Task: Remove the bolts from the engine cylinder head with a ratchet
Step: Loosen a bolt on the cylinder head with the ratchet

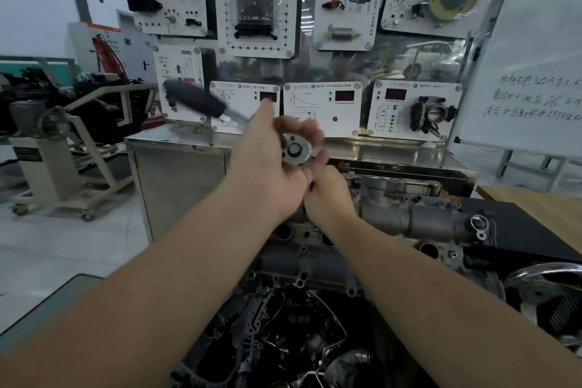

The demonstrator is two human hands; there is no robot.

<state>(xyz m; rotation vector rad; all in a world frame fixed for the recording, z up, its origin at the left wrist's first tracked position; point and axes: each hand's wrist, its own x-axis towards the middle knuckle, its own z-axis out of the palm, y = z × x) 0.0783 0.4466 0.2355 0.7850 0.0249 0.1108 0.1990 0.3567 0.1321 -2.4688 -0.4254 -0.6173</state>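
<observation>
Head view. Steel ratchet with round chrome head (296, 151) and dark, motion-blurred handle, raised above the grey cast-metal engine cylinder head (409, 217). Bolts indistinguishable. Left hand (267, 167): fingers curled round ratchet head. Right hand (327, 195): largely hidden behind left; grip cannot be told.

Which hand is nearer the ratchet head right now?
Left. The left hand holds the ratchet head in its fingers; the right hand sits just below it, over the cylinder head.
</observation>
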